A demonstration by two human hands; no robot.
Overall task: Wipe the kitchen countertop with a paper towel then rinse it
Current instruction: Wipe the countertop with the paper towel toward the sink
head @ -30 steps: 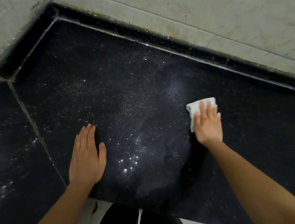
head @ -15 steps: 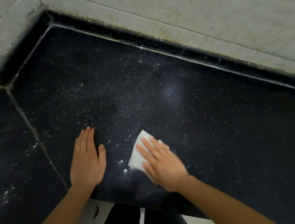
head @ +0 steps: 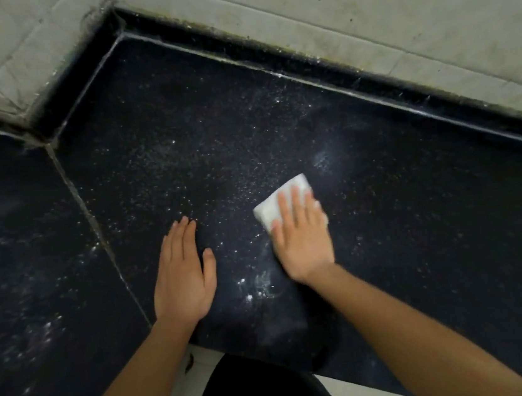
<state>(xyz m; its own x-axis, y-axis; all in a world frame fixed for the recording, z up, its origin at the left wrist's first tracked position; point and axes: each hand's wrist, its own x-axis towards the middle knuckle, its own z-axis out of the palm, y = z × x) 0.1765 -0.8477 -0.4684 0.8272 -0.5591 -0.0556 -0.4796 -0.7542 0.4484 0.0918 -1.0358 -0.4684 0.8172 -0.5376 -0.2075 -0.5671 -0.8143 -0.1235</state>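
Note:
The black speckled countertop (head: 421, 227) fills the view, dusted with white powder and specks near its middle and left. A folded white paper towel (head: 275, 204) lies flat on it, and my right hand (head: 302, 235) presses down on the towel with straight fingers, covering its near half. My left hand (head: 183, 273) rests flat on the counter with its palm down, a short way left of the towel, holding nothing.
A grout seam (head: 91, 218) runs diagonally between two counter slabs on the left. A pale tiled wall (head: 361, 4) borders the counter at the back, meeting in a grimy corner (head: 108, 12). The counter's front edge (head: 266, 355) is near my body.
My right hand has slid the paper towel from near my left hand out to the right and a little farther away. My left hand has stayed planted.

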